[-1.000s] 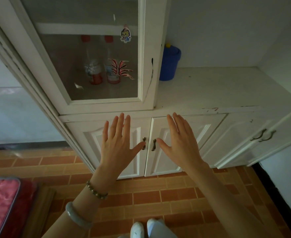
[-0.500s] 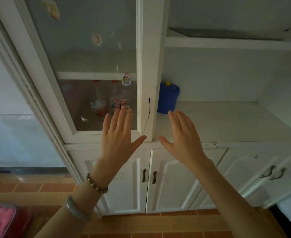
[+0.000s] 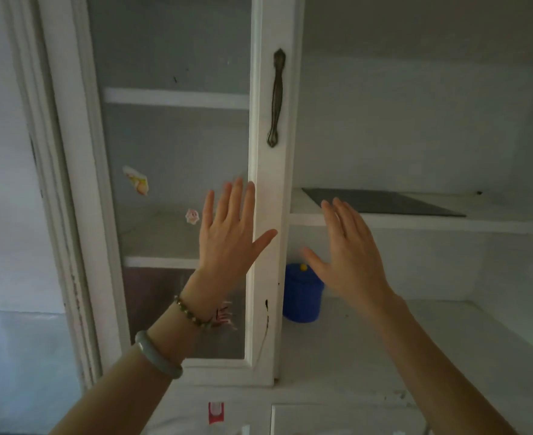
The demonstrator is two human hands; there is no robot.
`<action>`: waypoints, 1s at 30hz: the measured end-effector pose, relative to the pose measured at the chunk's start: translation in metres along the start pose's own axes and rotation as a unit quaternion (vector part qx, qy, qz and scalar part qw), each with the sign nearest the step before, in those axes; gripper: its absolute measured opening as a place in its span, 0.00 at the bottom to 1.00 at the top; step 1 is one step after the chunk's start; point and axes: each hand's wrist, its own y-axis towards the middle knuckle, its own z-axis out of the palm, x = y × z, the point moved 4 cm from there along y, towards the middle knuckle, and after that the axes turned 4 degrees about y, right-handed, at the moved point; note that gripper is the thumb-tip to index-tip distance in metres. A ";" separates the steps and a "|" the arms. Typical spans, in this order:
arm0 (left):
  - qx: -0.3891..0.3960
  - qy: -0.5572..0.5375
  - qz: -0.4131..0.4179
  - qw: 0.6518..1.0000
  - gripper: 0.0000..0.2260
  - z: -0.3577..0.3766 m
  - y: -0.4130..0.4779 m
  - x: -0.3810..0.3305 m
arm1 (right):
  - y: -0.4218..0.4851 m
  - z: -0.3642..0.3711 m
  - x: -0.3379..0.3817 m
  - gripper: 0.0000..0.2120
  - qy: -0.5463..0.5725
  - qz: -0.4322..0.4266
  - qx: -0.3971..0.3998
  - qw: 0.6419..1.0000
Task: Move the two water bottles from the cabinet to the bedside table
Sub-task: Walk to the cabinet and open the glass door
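Note:
I face a white cabinet whose glass door [image 3: 171, 158] is closed; a dark metal handle [image 3: 277, 97] runs down its right frame. The two water bottles stood on the lowest shelf behind the glass; now my left forearm covers that spot and I cannot make them out. My left hand [image 3: 230, 229] is raised flat in front of the glass, fingers spread, holding nothing, below and left of the handle. My right hand [image 3: 346, 252] is raised open to the right of the door frame, in front of the open alcove, also holding nothing.
A blue lidded bucket [image 3: 301, 293] stands on the white counter [image 3: 447, 356] just right of the door. A white shelf [image 3: 416, 222] with a dark flat panel [image 3: 381, 202] crosses the alcove above it. Stickers dot the glass. A lower cupboard door [image 3: 337, 419] shows at the bottom.
The view has tilted up from the lower doors to the upper cabinet and its handle. Both open hands have risen in front of the cabinet, and the bottles have dropped out of sight behind my left arm.

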 end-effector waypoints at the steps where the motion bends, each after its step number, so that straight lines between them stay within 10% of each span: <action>1: -0.008 0.005 -0.001 1.000 0.37 -0.002 0.010 0.000 | 0.009 -0.005 -0.002 0.36 0.000 -0.005 -0.011 1.000; 30: -0.179 0.070 0.058 0.980 0.23 -0.025 0.156 0.000 | 0.116 -0.058 -0.021 0.35 -0.030 -0.037 -0.129 0.990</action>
